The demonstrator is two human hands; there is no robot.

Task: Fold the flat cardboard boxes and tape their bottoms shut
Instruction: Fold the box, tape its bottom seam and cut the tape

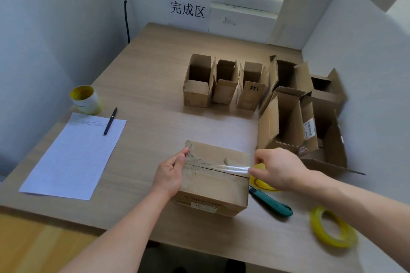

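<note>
Roughly mid-batch, by the look of it. Current box (213,186) sits near ctr of the table (144,95), btm side up, flaps closed & meeting at a seam. Left hand (170,173) grasps the box's left end, thumb pinning the start of the tape strip (233,169) on top. Right hand (279,168) is wrapped round the tape roll (257,182) just past the box's right edge, w/ the clear strip stretched along the seam from left to right. So this btm is approx. covered, but the strip isn't cut yet & its right end isn't pressed down the side. Cutter (273,203) lies on the table just right of the box, near side, untouched.

Done so far, judging by how they stand: three small boxes (224,83) in a row at far ctr, open tops up, plus a cluster of bigger boxes (286,122) far right, some leaning. Can't see their btms, so taping there is assumed. No flat blanks that I can make out, so what's left can't be told. Spare roll (332,227) near right; sheet (75,153) w/ pen (110,121) at left.
</note>
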